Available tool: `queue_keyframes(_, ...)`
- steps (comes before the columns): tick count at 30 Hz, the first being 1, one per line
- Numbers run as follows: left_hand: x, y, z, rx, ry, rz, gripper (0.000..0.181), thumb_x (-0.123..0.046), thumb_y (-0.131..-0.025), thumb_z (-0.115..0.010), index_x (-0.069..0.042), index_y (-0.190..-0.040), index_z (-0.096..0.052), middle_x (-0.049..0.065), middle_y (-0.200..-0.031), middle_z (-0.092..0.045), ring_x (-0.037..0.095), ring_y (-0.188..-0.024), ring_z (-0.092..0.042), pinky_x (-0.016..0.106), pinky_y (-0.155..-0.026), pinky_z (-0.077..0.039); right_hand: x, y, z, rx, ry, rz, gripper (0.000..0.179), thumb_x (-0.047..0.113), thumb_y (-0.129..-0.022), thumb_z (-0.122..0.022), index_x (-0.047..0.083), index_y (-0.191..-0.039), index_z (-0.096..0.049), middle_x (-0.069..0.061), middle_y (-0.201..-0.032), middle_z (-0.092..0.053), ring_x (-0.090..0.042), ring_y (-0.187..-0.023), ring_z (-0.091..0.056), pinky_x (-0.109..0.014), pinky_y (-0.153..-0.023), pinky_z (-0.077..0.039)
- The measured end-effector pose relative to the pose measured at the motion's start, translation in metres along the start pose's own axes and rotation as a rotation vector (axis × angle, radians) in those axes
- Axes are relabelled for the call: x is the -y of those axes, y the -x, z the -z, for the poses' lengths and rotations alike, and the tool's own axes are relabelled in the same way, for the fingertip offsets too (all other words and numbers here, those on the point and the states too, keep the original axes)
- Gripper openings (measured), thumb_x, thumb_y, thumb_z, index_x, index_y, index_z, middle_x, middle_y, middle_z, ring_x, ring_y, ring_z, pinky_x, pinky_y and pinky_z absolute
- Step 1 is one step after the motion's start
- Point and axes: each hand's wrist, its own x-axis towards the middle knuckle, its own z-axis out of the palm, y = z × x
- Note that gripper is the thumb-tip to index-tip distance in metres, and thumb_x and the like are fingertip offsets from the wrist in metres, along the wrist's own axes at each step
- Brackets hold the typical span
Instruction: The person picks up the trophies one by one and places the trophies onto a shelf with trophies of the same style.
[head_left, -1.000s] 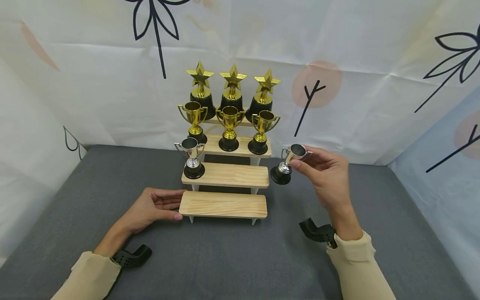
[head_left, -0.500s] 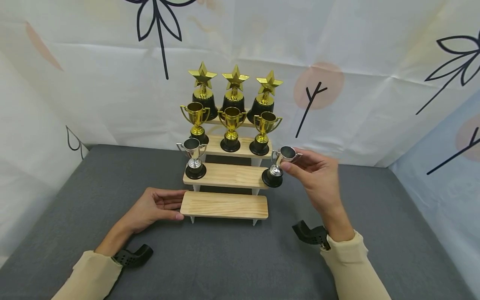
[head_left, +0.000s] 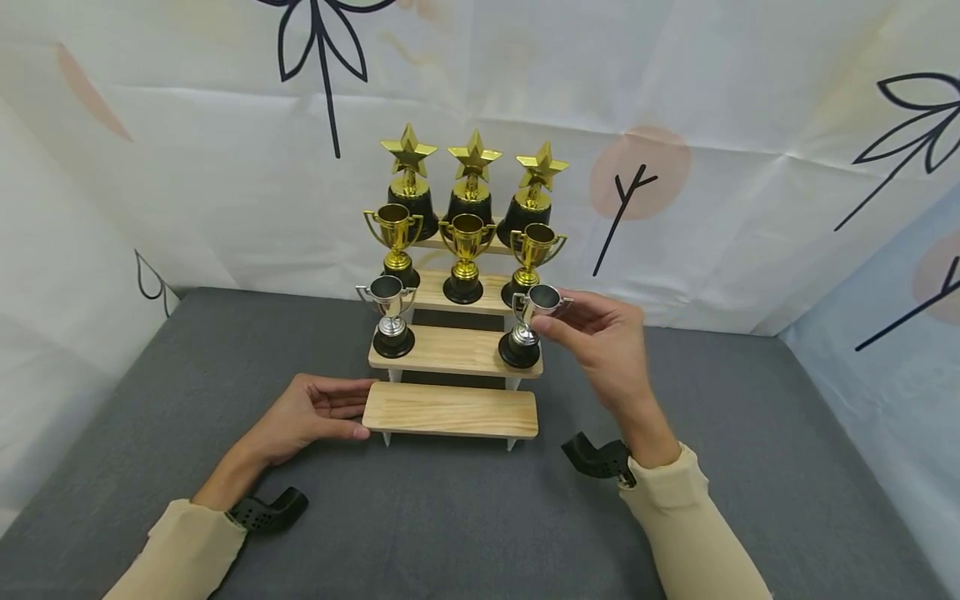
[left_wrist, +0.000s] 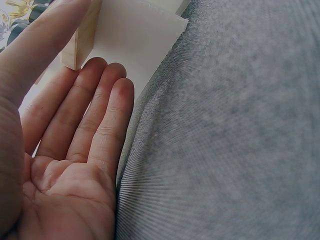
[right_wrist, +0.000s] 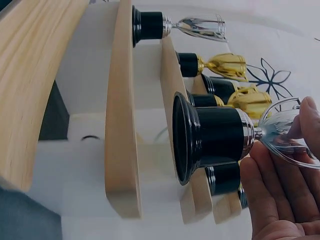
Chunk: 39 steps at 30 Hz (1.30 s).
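My right hand point(head_left: 606, 343) pinches a small silver trophy cup point(head_left: 519, 348) by its bowl, thumb in front. In the right wrist view, a gap shows between the trophy's black base point(right_wrist: 215, 137) and the wooden step point(right_wrist: 121, 150). It overlaps the right end of the second-lowest step in the head view. Another silver trophy cup point(head_left: 392, 325) stands at that step's left end. My left hand point(head_left: 309, 418) rests against the left end of the lowest step point(head_left: 450, 410). Its extended fingers point(left_wrist: 112, 115) lie beside the stand's white side support point(left_wrist: 132, 42).
Three gold trophy cups point(head_left: 463, 258) stand on the step above. On the top step are three gold star trophies point(head_left: 472, 183) with black bases. The stand sits on a grey cloth-covered table point(head_left: 450, 525), before a white printed backdrop point(head_left: 720, 100).
My right hand has carried the silver trophy cup leftward, from beside the stand to over the second-lowest step's right end. The left hand has kept its place at the stand.
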Motion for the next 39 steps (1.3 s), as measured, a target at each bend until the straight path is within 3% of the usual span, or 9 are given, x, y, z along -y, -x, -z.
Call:
queue_keyframes(15, 0.000, -0.002, 0.001, 0.012, -0.003, -0.005, 0.072, 0.011, -0.077, -0.081, 0.022, -0.138, -0.045, 0.024, -0.134, -0.060, 0.019, -0.117, -0.065, 0.037, -0.096, -0.057, -0.002, -0.008, -0.026, 0.061, -0.020, -0.019, 0.025, -0.012, -0.083, -0.077, -0.013, -0.107, -0.072, -0.001, -0.088, -0.076, -0.017, -0.083, -0.071, -0.032, -0.079, -0.064)
queue_keyframes(22, 0.000, -0.001, 0.001, 0.008, -0.005, 0.003, 0.072, 0.011, -0.077, -0.082, 0.022, -0.138, -0.045, 0.030, -0.136, -0.056, 0.019, -0.117, -0.065, 0.037, -0.096, -0.057, -0.004, -0.011, -0.035, 0.078, -0.038, -0.028, 0.029, -0.012, -0.083, -0.077, -0.014, -0.111, -0.071, -0.001, -0.089, -0.076, -0.017, -0.085, -0.072, -0.034, -0.081, -0.064)
queue_keyframes(31, 0.000, -0.001, 0.001, 0.004, -0.006, 0.002, 0.074, 0.011, -0.076, -0.083, 0.022, -0.138, -0.045, 0.022, -0.134, -0.061, 0.019, -0.117, -0.066, 0.037, -0.095, -0.057, -0.007, -0.013, -0.045, 0.087, -0.040, -0.021, 0.030, -0.013, -0.082, -0.078, -0.012, -0.111, -0.071, -0.002, -0.088, -0.076, -0.016, -0.083, -0.072, -0.033, -0.079, -0.064)
queue_keyframes(39, -0.001, 0.000, 0.000, 0.001, -0.019, 0.013, 0.073, 0.011, -0.077, -0.082, 0.022, -0.138, -0.045, 0.034, -0.136, -0.054, 0.018, -0.117, -0.066, 0.036, -0.096, -0.057, -0.012, -0.013, -0.052, 0.098, -0.005, -0.033, 0.028, -0.008, -0.083, -0.080, -0.009, -0.110, -0.073, -0.009, -0.090, -0.075, -0.017, -0.082, -0.071, -0.028, -0.074, -0.062)
